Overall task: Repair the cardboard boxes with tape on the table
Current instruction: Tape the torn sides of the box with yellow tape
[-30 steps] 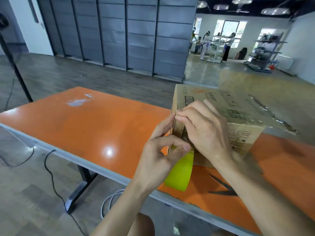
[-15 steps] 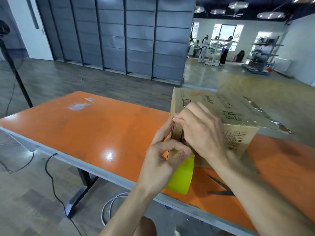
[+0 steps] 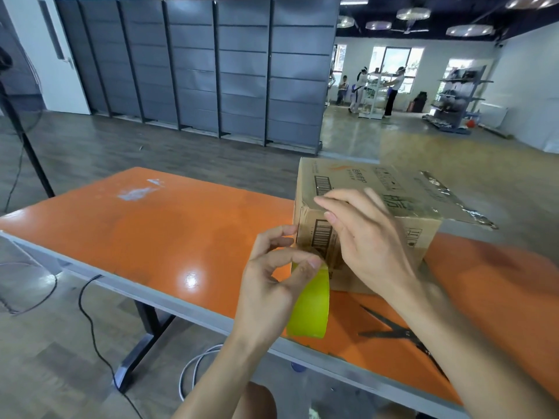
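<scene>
I see one orange table [image 3: 151, 237] from above, in a large room; one cardboard box [image 3: 378, 189] stands on it, right of centre toward the far edge, with one flap sticking out to the right that carries a strip of crinkled old tape [image 3: 447, 195]. Two bare hands meet at the box's near left corner. The left hand [image 3: 272, 285] pinches one yellow-green tape roll [image 3: 311, 303] at its top between thumb and forefinger, the other fingers curled; the roll hangs upright just in front of the box, its lower rim over the table's near edge. The right hand [image 3: 363, 237] lies flat on the box's near face and top edge, fingers fairly straight and spread, gripping nothing; it covers much of that face, so I cannot tell how far any fresh tape runs. One pair of black scissors [image 3: 393, 329] lies on the table near the front edge, right of the roll; the right forearm crosses over it and hides its handles. One white scuff [image 3: 136, 192] marks the table's far left part. Under the table I count two cables on the floor: one black [image 3: 90, 322], one white [image 3: 193, 367]. A wall of grey panels [image 3: 196, 71] stands behind; three people [image 3: 393, 89] stand far off at the back by bright windows, beside shelving [image 3: 453, 95].
</scene>
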